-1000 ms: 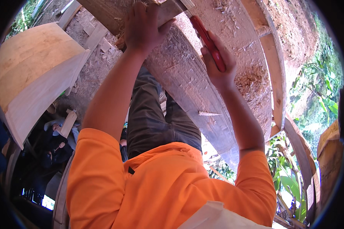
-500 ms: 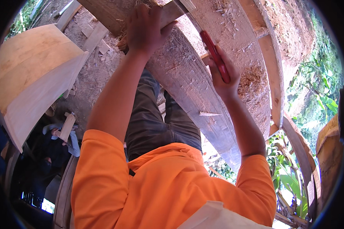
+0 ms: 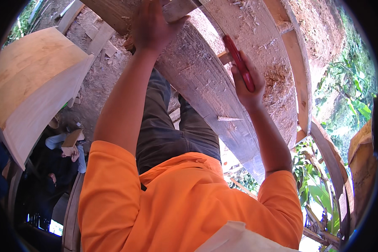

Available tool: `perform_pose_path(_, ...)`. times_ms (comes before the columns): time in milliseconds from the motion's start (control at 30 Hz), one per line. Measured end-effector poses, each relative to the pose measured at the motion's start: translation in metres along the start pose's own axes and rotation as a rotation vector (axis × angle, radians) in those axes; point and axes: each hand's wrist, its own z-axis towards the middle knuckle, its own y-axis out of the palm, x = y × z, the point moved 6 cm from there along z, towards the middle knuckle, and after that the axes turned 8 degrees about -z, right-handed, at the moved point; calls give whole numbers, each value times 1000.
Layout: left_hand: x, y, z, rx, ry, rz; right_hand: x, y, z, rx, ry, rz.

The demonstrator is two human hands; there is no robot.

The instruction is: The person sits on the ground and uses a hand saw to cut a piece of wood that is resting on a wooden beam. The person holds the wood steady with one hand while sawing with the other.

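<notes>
My right grip (image 3: pixel 248 82) is closed around a red-handled tool (image 3: pixel 238 62), while my left grip (image 3: pixel 153 26) presses open-palmed on the plank (image 3: pixel 206 88) just beside it.

Single head-worn fisheye, looking steeply down, close over timber beam (image 3: pixel 206 84).

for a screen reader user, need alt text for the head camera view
A person in an orange shirt leans over a rough timber beam, right hand gripping a red-handled tool, left hand pressing a wooden piece. Sawdust covers the wood.
</notes>
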Motion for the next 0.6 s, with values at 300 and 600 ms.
perform_pose_path(300, 9, 0, -6, 118, 88, 155, -31, 44, 80, 44, 24, 80)
perform_pose_path(600, 8, -5, -8, 66, 9, 117, 0, 6, 0, 69, -45, 52)
